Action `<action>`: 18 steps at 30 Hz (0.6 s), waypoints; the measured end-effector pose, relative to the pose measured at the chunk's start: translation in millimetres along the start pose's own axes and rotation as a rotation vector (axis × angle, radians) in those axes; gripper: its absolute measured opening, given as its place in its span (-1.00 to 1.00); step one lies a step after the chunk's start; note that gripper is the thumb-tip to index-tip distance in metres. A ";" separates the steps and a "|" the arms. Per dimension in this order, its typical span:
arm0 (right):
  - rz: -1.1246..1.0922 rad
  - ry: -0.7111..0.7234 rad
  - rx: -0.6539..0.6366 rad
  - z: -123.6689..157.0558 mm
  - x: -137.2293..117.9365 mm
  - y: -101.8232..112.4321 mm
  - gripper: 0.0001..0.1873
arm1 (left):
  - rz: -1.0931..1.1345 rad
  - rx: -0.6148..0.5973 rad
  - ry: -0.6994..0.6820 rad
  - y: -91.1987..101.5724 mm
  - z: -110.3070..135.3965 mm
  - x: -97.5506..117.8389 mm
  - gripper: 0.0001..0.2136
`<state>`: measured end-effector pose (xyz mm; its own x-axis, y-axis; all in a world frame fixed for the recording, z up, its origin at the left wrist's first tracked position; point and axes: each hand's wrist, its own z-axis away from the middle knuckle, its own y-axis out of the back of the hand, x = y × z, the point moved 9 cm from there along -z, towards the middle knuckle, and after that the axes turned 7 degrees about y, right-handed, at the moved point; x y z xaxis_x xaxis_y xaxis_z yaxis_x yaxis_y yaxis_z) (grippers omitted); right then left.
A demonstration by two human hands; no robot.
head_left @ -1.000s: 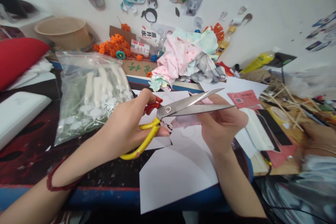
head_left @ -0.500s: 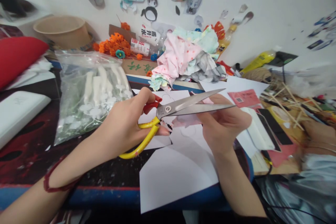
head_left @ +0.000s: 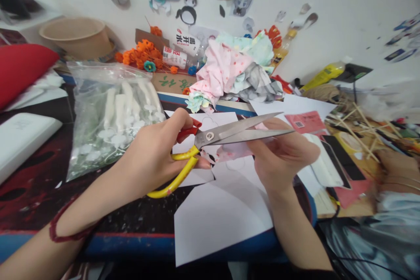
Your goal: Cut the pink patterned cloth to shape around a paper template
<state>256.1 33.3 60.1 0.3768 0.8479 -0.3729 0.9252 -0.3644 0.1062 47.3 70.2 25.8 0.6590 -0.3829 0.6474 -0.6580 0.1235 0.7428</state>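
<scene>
I log these items by position. Left of the left hand (head_left: 154, 157): a clear plastic bag (head_left: 111, 113) of white parts, lying on the dark desk (head_left: 33, 183). Further left: a flat white box (head_left: 22, 133) and a red cushion (head_left: 22, 68). Beyond the bag: a brown paper bowl (head_left: 77, 37) and orange paper flowers (head_left: 141, 54). Beyond both hands: a crumpled pile (head_left: 232, 72) of pink, mint and grey material by the wall, with cartoon stickers (head_left: 188, 8) above it. Right of the right hand (head_left: 282, 157): a red card (head_left: 303, 121), a twine coil (head_left: 323, 93), loose wooden sticks (head_left: 352, 129) and a yellow bottle (head_left: 323, 74).
</scene>
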 end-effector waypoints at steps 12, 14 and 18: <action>-0.023 -0.042 0.023 -4.2 -1.0 -1.9 -0.77 | 0.060 0.011 0.069 2.9 -0.7 -2.0 -0.58; -0.030 -0.076 0.024 -4.0 0.8 -2.0 -0.81 | 0.125 0.050 0.077 3.4 0.1 -9.4 -0.58; -0.016 -0.127 0.008 -2.5 5.0 -2.8 -0.86 | 0.142 0.103 0.073 0.4 2.0 -22.7 -0.44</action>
<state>255.5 39.6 60.3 0.3522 0.7982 -0.4888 0.9306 -0.3545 0.0916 31.3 77.1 11.1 0.5788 -0.3001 0.7582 -0.7778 0.0761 0.6239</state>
